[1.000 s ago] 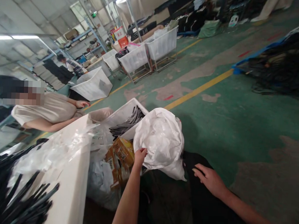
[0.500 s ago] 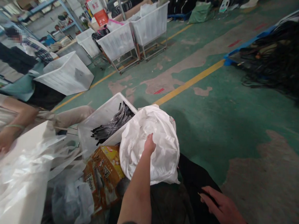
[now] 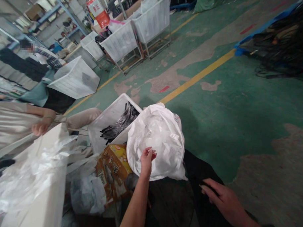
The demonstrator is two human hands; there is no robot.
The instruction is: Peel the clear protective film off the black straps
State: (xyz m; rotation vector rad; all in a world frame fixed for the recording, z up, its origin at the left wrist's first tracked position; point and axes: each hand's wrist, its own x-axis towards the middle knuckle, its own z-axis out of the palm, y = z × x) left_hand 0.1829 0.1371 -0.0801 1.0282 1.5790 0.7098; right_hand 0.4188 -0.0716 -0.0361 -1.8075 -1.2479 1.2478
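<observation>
A round white sack (image 3: 176,141) stands open in front of me, with crumpled clear plastic (image 3: 157,127) inside. Over its near part is my left hand (image 3: 148,156), its fingers curled together; anything in them is too small to make out. My right hand (image 3: 221,197) is low on the right, over my dark-clothed leg (image 3: 201,165). Its thumb and fingers close on a thin object whose pale tip shows at the fingertips; I cannot tell its kind. Behind the sack, to the left, a white bin (image 3: 96,133) holds a bundle of black strips (image 3: 121,122).
A brown-and-yellow printed bag (image 3: 115,167) lies left of the sack. At far left a co-worker's hand (image 3: 40,126) rests by a white table (image 3: 58,156) heaped with clear plastic. Wheeled white carts (image 3: 119,41) stand behind, and a blue pallet (image 3: 240,48) holds black cords.
My left hand has drawn back towards me over the sack, its fingers going from pointing to curled. My right hand stays low at the right. The view has shifted a little left.
</observation>
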